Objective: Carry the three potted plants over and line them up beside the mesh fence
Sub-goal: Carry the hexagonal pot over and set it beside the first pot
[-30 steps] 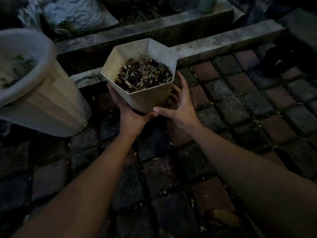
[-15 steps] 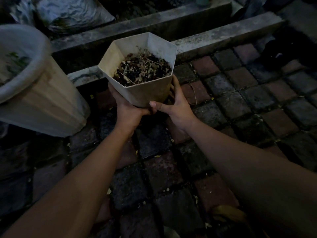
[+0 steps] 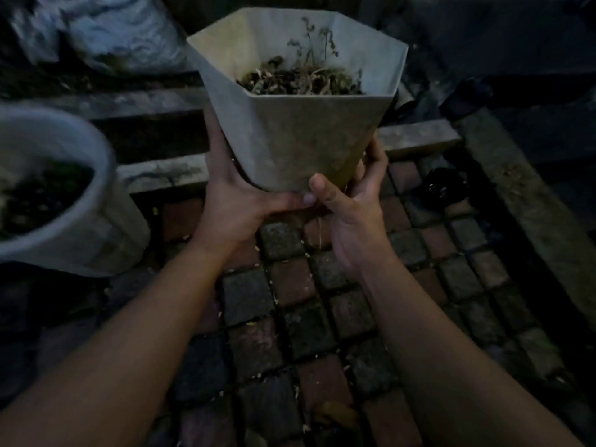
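hexagonal pot [image 3: 309, 130] upright, mouth up, tapering down; left hand [image 3: 238, 204] and right hand [image 3: 351, 214] fingers clasp base.

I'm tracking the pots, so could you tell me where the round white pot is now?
In the head view, the round white pot stands on the brick paving at the left edge, left of the hexagonal pot.

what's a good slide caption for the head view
Both hands, left hand and right hand, cup the base of a hexagonal pot of dried plants, lifted above brick paving.
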`<state>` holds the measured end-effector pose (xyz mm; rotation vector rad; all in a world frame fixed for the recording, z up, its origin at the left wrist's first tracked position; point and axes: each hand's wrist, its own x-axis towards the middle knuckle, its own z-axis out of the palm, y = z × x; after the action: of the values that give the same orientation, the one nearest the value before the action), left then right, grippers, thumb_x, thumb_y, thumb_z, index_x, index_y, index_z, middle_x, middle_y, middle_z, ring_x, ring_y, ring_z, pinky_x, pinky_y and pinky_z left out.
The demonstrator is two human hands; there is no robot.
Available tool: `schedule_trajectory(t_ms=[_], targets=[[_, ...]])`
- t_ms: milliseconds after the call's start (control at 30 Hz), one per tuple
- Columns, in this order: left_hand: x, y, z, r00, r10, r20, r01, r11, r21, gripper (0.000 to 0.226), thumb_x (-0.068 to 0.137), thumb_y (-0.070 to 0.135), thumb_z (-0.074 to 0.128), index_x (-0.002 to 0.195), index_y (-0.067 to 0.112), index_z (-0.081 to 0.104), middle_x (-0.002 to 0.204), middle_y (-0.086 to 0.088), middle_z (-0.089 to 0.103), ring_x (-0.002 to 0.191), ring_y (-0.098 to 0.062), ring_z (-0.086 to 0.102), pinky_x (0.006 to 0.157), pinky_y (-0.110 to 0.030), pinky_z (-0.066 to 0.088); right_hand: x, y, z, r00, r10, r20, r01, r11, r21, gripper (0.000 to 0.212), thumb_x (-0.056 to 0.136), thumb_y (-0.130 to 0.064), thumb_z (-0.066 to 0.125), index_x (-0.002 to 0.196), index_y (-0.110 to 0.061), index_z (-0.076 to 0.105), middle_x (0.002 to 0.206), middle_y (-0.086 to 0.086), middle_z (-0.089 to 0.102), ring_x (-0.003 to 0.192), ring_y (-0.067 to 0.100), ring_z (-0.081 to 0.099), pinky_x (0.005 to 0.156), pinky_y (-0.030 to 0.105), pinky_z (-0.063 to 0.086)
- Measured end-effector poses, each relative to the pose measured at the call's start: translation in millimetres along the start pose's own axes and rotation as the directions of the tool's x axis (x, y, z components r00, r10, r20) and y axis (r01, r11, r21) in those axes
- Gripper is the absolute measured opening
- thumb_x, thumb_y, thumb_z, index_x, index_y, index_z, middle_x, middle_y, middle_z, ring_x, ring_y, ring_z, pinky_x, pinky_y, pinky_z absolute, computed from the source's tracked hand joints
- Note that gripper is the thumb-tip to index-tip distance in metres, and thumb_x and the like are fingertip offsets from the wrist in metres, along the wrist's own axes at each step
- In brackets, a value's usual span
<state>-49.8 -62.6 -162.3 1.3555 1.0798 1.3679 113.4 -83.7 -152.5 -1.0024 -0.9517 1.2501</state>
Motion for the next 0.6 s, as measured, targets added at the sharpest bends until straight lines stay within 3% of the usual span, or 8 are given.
schedule_trajectory(t_ms=[67,133,267,333,433,500,600], targets=[[11,65,9,0.999,-0.001,-0.038,0.002,0.999,0.034,0.154,0.047,0.032,0.105,0.164,0.02,0.005,0.154,0.001,0.043,0.144,-0.015,0.049,0.111,-0.046,0.052,-4,-64,14,1.0,-0.007,-0.008,0.007,0.999,0.034,0.115,0.072,-0.012,0.085,0.158,-0.026,0.01,0.162,0.008,0.033,0.136,0.02,0.053,0.092,0.035,0.057],[23,134,14,0.999,-0.012,-0.04,0.014,0.999,0.049,0.156,0.041,0.053,0.103,0.163,0.031,0.008,0.158,-0.003,0.038,0.147,-0.021,0.044,0.113,-0.05,0.049,-9,-131,28,0.999,-0.022,-0.03,0.024,0.999,0.036,0.12,0.07,-0.016,0.088,0.158,-0.024,0.008,0.161,0.01,0.032,0.128,0.016,0.06,0.086,0.031,0.058],[42,285,33,0.999,-0.034,-0.027,0.036,0.997,0.067,0.149,0.039,0.06,0.1,0.158,0.043,0.012,0.161,0.0,0.035,0.149,-0.019,0.042,0.113,-0.05,0.049,-22,-280,55,0.996,-0.038,-0.08,0.042,0.998,0.045,0.112,0.069,-0.015,0.087,0.156,-0.027,0.017,0.16,0.008,0.035,0.142,0.025,0.046,0.092,0.041,0.057],[53,374,45,0.999,-0.04,-0.001,0.04,0.998,0.057,0.145,0.039,0.053,0.101,0.153,0.046,0.01,0.158,0.004,0.038,0.145,-0.008,0.047,0.109,-0.039,0.054,-28,-363,66,0.995,-0.048,-0.083,0.052,0.998,0.043,0.107,0.064,-0.017,0.091,0.15,-0.034,0.028,0.157,0.007,0.037,0.141,0.023,0.047,0.098,0.044,0.056],[66,506,61,0.998,-0.028,0.056,0.025,0.998,0.054,0.141,0.044,0.014,0.1,0.152,0.032,0.012,0.148,0.011,0.044,0.128,0.013,0.054,0.095,-0.011,0.052,-43,-492,83,0.988,-0.101,-0.113,0.1,0.995,-0.017,0.108,0.052,-0.032,0.1,0.139,-0.046,0.038,0.153,0.002,0.04,0.139,0.018,0.049,0.099,0.038,0.056],[67,588,69,0.993,-0.047,0.104,0.043,0.998,0.039,0.141,0.046,0.021,0.098,0.16,0.015,0.016,0.154,-0.003,0.046,0.133,0.001,0.057,0.095,-0.012,0.053,-58,-574,95,0.983,-0.133,-0.126,0.13,0.991,-0.027,0.107,0.049,-0.04,0.1,0.138,-0.049,0.042,0.155,0.001,0.039,0.14,0.02,0.046,0.1,0.041,0.056],[60,694,82,0.992,-0.042,0.118,0.041,0.999,0.018,0.153,0.042,0.04,0.1,0.16,-0.001,0.012,0.16,-0.018,0.039,0.142,-0.019,0.052,0.099,-0.019,0.055,-87,-679,108,0.976,-0.194,-0.103,0.194,0.981,-0.017,0.105,0.051,-0.038,0.099,0.14,-0.039,0.042,0.143,-0.008,0.053,0.13,0.011,0.055,0.09,0.029,0.058]])
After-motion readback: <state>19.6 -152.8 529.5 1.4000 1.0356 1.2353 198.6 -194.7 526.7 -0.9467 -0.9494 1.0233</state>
